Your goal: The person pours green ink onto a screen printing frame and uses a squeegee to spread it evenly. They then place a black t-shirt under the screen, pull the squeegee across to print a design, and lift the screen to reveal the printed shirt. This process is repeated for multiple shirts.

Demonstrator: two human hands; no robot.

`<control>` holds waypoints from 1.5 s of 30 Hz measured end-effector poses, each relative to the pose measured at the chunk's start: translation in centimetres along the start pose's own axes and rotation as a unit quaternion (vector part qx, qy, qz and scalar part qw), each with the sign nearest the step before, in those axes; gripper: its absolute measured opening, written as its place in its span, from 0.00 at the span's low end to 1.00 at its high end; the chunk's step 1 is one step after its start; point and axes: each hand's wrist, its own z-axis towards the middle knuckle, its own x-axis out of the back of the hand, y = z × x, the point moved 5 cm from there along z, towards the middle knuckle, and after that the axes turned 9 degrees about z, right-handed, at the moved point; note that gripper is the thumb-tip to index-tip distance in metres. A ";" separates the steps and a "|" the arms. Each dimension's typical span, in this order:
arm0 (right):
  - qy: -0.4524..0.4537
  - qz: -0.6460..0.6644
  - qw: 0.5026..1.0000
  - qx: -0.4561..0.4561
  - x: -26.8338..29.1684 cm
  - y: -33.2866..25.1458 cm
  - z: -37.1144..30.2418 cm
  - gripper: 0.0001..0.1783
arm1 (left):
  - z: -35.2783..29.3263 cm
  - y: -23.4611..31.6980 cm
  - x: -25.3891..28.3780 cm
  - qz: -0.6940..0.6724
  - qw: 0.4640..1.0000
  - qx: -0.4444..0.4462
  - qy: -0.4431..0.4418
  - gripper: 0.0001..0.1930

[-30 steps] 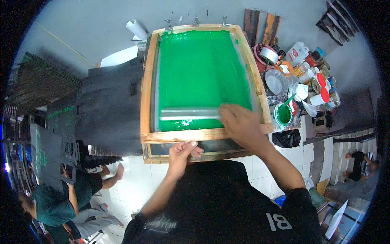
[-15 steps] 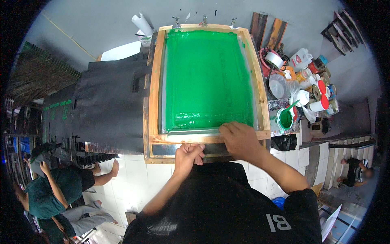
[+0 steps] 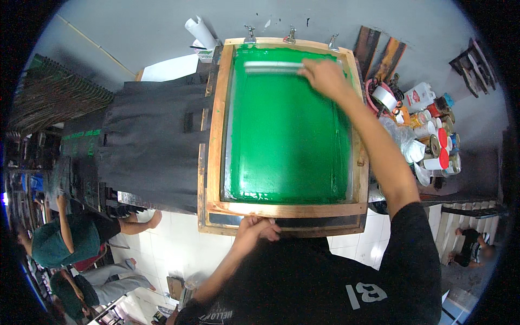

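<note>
A screen-printing screen point(image 3: 214, 162) with a wooden frame lies in front of me, its mesh covered with wet green ink point(image 3: 287, 135). My right hand point(image 3: 327, 78) reaches over it to the far end, fingers closed round the right part of a pale squeegee point(image 3: 265, 66). That squeegee lies crosswise on the ink, close to the far rail. At the near edge, my left hand point(image 3: 257, 230) is closed, its fingers curled against the frame's near side. Whatever those fingers hold, if anything, is hidden. Metal clamps point(image 3: 290, 35) stand along the far rail.
Black cloth pieces point(image 3: 149, 135) spread out left of the screen, near a paper roll point(image 3: 200, 33). Jars and cans point(image 3: 433, 141) crowd the right side, beside a white jug point(image 3: 420, 96). Other people point(image 3: 67, 241) are at the lower left, and one person point(image 3: 470, 246) is far right.
My right hand has carried the squeegee from the near end of the screen to the far end. The left hand stays at the near edge. The view has shifted slightly.
</note>
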 end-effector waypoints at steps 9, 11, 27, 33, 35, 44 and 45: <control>0.009 0.037 0.999 -0.019 1.4 4.5 7.2 0.26 | -3.0 8.4 0.1 0.020 0.997 -0.078 -0.012 0.16; 0.077 0.014 0.997 -0.006 0.5 4.6 6.3 0.28 | -1.2 13.8 0.7 0.111 0.975 -0.191 0.036 0.11; 0.071 0.004 0.997 -0.002 0.1 -0.6 -3.2 0.25 | 17.2 32.5 5.0 0.623 0.650 -0.353 0.254 0.16; 0.102 0.038 0.994 0.028 0.8 -4.9 -9.2 0.23 | 11.3 27.3 4.0 0.617 0.637 -0.387 0.252 0.14; 0.097 0.058 0.993 0.033 0.7 -6.8 -11.5 0.22 | 9.3 24.8 4.3 0.605 0.654 -0.383 0.244 0.13; 0.028 0.074 0.997 0.018 1.2 -14.2 -24.1 0.17 | -1.5 15.2 1.2 0.610 0.665 -0.375 0.212 0.08; 0.020 0.078 0.997 0.014 1.2 -14.9 -25.2 0.16 | -2.3 14.4 1.0 0.611 0.662 -0.380 0.211 0.09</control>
